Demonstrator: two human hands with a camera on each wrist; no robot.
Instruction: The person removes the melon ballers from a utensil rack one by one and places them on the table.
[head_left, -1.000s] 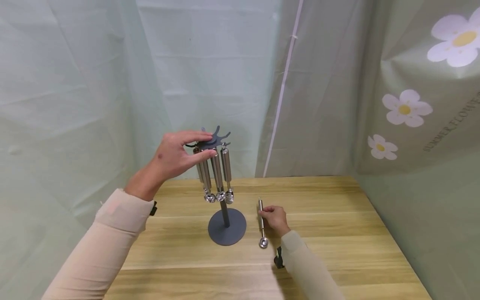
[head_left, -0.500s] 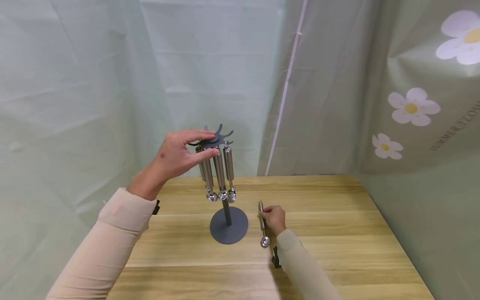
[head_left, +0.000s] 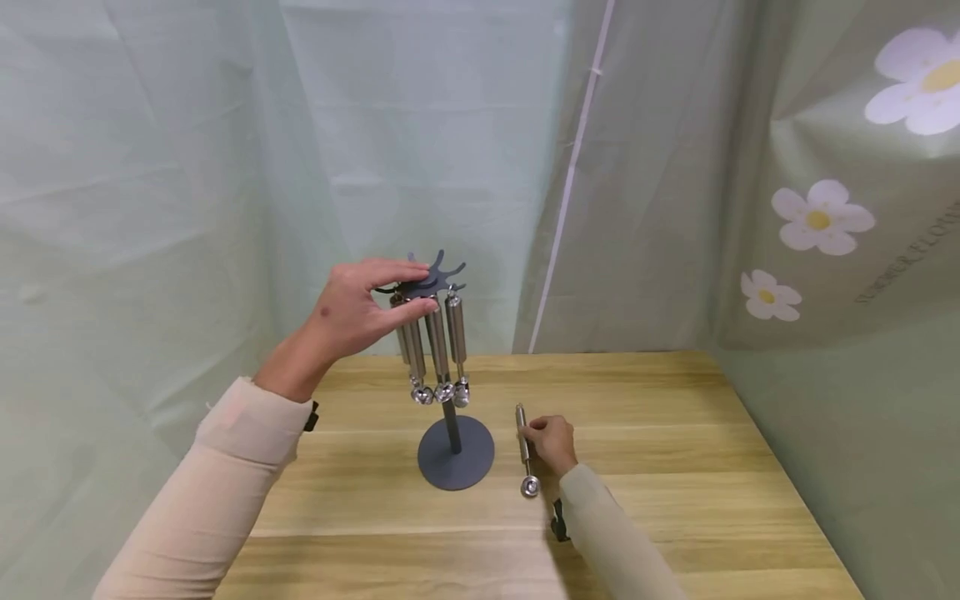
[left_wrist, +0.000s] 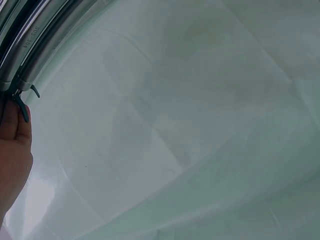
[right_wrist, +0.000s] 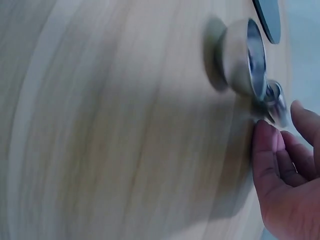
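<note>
The left hand pinches the dark spoked top of the rack between thumb and fingers, with 3 steel tools hanging beneath. At 4 o'clock from the rack's base, the right hand curls its fingers around a steel scoop lying on the wooden table (bowl end nearest the person).

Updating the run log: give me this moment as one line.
left hand: grips rack top | right hand: holds loose scoop on table | other scoops: hanging
</note>
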